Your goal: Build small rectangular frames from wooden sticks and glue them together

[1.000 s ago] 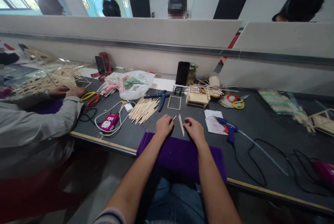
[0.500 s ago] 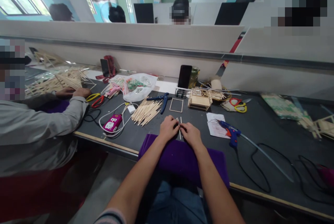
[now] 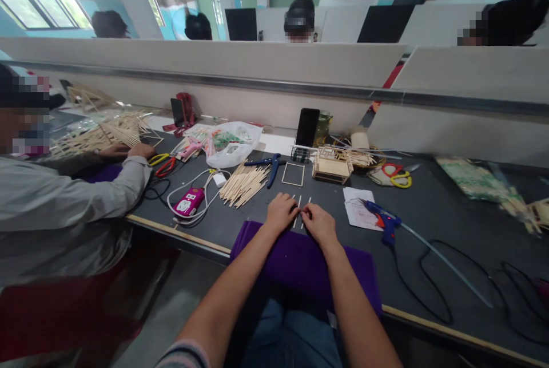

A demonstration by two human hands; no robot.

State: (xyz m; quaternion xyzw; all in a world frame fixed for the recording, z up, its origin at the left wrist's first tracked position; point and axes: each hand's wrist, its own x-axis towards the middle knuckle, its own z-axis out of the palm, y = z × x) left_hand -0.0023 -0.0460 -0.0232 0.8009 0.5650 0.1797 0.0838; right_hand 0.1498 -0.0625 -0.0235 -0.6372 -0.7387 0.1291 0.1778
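Observation:
Two thin wooden sticks lie roughly parallel on the dark table, pointing away from me. My left hand (image 3: 282, 212) rests on the table with its fingers closed at the left stick (image 3: 295, 222). Beside it, my right hand (image 3: 319, 222) has its fingers bent and pinched at the right stick (image 3: 309, 202). The fingertips of both hands nearly meet between the sticks and partly cover them. Just beyond is a small square stick frame (image 3: 293, 174), with a box-like stick model (image 3: 332, 167) to its right. A pile of loose sticks (image 3: 244, 184) lies to the left.
A blue glue gun (image 3: 388, 224) lies on the right by a paper sheet (image 3: 358, 202), its cord trailing. Scissors (image 3: 397, 176) lie behind it. Further left are blue pliers (image 3: 271, 166), a pink power bank (image 3: 189, 202) and a co-worker's sleeve (image 3: 98, 185). Purple cloth (image 3: 300, 265) covers the near edge.
The two sticks now lie farther apart. My right hand has shifted slightly right and away from my left hand. The whole view has moved a little.

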